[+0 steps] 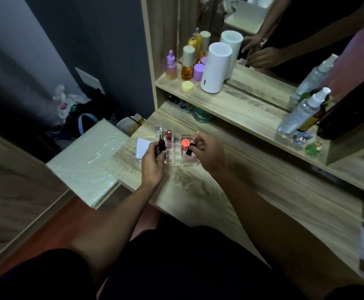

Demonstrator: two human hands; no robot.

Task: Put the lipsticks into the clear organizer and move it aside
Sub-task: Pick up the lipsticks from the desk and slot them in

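Observation:
A clear organizer [177, 160] stands on the wooden desk [230, 191] between my hands. A pink lipstick [168, 139] stands upright in it, beside a clear-topped tube [159, 130]. A round orange-capped item [185, 143] sits toward its right side. My left hand [152, 161] is shut on a black lipstick [161, 146], held over the organizer's left end. My right hand [208, 151] is shut on a dark lipstick [190, 147], held over the right end.
A white square pad [142, 148] lies left of the organizer. The shelf above carries bottles [187, 63], a white cylinder [216, 68], spray bottles [302, 111] and small figurines [306, 141]. A mirror stands behind. A white wrapped board [90, 161] abuts the desk's left edge.

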